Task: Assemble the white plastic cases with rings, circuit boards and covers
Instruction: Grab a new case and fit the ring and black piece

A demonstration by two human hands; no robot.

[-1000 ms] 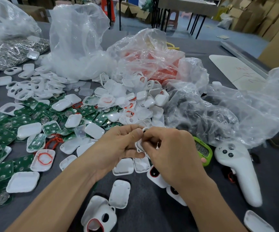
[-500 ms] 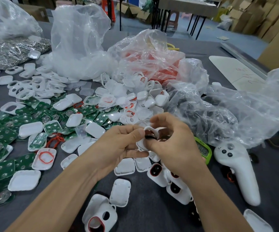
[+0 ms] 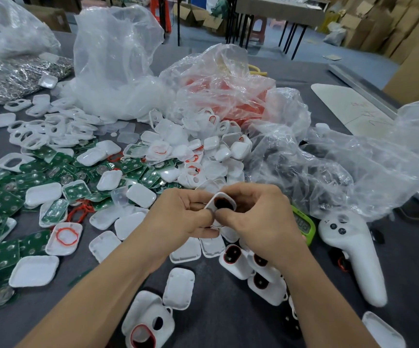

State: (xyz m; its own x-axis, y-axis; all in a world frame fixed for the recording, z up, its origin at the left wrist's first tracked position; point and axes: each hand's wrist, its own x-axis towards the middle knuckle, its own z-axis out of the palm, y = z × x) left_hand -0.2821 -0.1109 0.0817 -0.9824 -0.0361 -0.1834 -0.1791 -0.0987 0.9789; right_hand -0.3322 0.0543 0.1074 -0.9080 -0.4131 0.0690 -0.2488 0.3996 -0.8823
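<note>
While green circuit boards (image 3: 1, 200) and loose white covers (image 3: 43, 194) lay heaped unused across the grey table (image 3: 228, 320), only a few closed cases (image 3: 239, 268) sat by our right wrist. Our left hand (image 3: 180, 217) and right hand (image 3: 261, 222) both pinched one case (image 3: 223, 202) above the table, fingers curled round it; most work, we judged, remained.

This is a warehouse-like assembly workshop. A grey worktop (image 3: 228, 312) is heaped with loose white cases (image 3: 218, 151), green circuit boards (image 3: 0, 202) and bulk plastic bags (image 3: 118, 71). Stacked cardboard boxes (image 3: 404, 33) and a table (image 3: 278, 10) stand far behind.
</note>
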